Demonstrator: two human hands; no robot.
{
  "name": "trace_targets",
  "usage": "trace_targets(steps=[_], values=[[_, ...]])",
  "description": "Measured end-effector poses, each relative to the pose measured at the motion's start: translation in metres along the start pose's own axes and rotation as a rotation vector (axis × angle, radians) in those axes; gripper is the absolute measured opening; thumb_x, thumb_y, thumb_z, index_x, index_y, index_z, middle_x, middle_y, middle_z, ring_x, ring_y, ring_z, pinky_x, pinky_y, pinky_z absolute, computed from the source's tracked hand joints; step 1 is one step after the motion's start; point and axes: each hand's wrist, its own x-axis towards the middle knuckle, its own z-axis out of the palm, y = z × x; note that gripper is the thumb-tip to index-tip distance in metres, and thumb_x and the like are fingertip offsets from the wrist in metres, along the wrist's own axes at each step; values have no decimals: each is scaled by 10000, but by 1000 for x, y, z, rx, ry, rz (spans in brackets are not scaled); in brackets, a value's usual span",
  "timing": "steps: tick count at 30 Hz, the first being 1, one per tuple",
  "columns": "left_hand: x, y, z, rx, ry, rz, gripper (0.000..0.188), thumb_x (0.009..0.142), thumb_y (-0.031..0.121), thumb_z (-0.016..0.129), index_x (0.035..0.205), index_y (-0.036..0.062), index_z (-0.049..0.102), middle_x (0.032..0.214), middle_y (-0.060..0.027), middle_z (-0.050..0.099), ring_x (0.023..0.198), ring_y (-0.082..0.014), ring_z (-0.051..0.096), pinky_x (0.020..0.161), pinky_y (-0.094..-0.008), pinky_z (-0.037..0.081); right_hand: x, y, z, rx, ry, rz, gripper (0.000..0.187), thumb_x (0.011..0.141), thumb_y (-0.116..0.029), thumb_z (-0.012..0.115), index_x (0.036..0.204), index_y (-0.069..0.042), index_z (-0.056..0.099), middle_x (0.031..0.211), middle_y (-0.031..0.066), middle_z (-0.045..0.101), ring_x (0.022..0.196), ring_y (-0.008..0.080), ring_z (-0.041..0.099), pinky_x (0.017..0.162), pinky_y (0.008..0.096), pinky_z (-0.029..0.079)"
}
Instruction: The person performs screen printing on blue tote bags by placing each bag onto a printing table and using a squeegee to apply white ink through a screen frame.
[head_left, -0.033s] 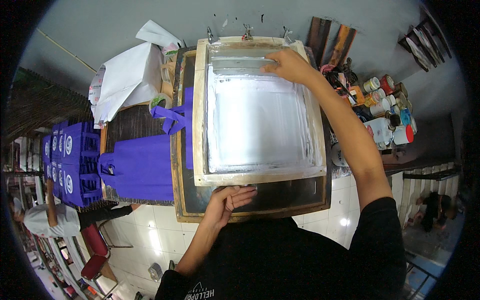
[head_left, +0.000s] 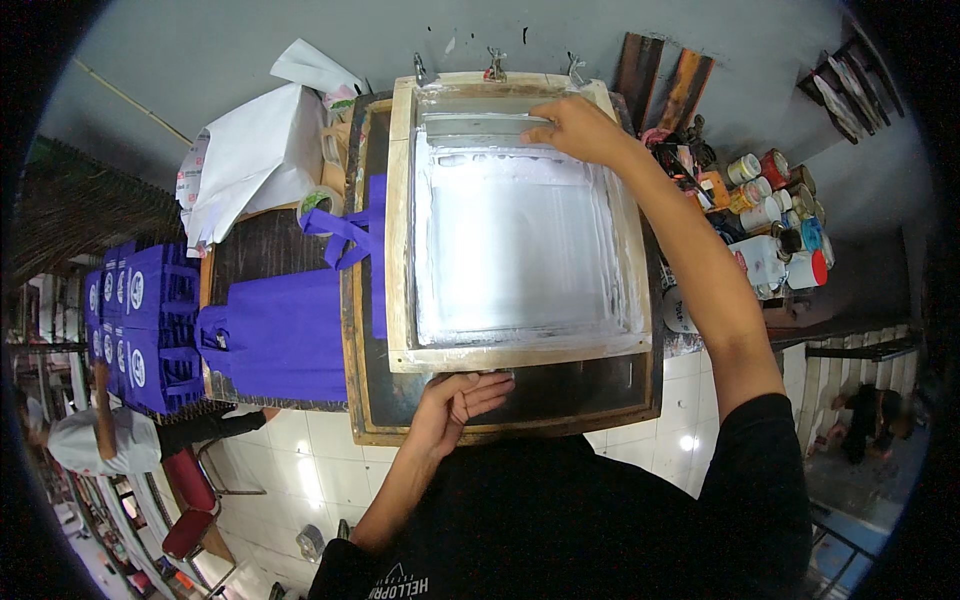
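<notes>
A wooden-framed printing screen (head_left: pixel 520 362) lies over a dark board, its pale mesh smeared with white ink. At the far end of the mesh my right hand (head_left: pixel 575 130) grips the bar-shaped squeegee (head_left: pixel 470 127), which lies across the screen; its fingers are closed on the far right part. My left hand (head_left: pixel 455 408) is just below the screen's near edge, with its fingers stretched to the right and nothing visible in them. A purple cloth bag (head_left: pixel 378 260) lies partly under the screen, with its handles (head_left: pixel 340 236) sticking out on the left.
Metal clamps (head_left: pixel 494 68) stand at the screen's far edge. More purple bags (head_left: pixel 285 330) lie on the left table, near white paper (head_left: pixel 255 150) and a tape roll (head_left: pixel 320 205). Paint cans and bottles (head_left: pixel 765 210) crowd the right. Another person (head_left: pixel 105 440) is at far left by a red chair (head_left: pixel 190 495).
</notes>
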Motion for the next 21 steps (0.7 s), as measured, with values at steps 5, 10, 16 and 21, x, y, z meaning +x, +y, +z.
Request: trace_targets(steps=[5, 10, 16, 21], values=[[-4, 25, 2, 285, -238, -94, 347, 1024, 182, 549, 1239, -82, 618, 1194, -262, 693, 1099, -328, 711, 943, -421, 590, -2, 7, 7, -155, 55, 52, 557, 842, -552, 749, 1024, -26, 745, 759, 189, 696, 732, 367, 666, 703, 454, 511], [50, 117, 68, 1156, -51, 639, 298, 999, 158, 629, 1263, 30, 684, 1138, -103, 742, 1117, -214, 668, 1005, -364, 497, -28, -1, 28, -345, 223, 171, 647, 811, -699, 684, 897, -61, 748, 774, 150, 719, 795, 346, 706, 700, 469, 538], [144, 209, 76, 1600, 218, 1150, 282, 880, 139, 729, 1123, -3, 737, 1086, -211, 734, 936, -363, 705, 866, -395, 541, -43, -18, 43, -379, 368, 35, 595, 806, -652, 715, 792, -58, 693, 752, 128, 696, 764, 318, 700, 666, 455, 534], [132, 194, 65, 1563, 209, 1028, 236, 880, 162, 742, 1055, 5, 759, 1004, -204, 749, 908, -335, 723, 832, -393, 543, -70, -32, 43, -351, 269, 63, 552, 824, -604, 713, 822, -53, 712, 809, 126, 713, 795, 309, 704, 677, 449, 547]])
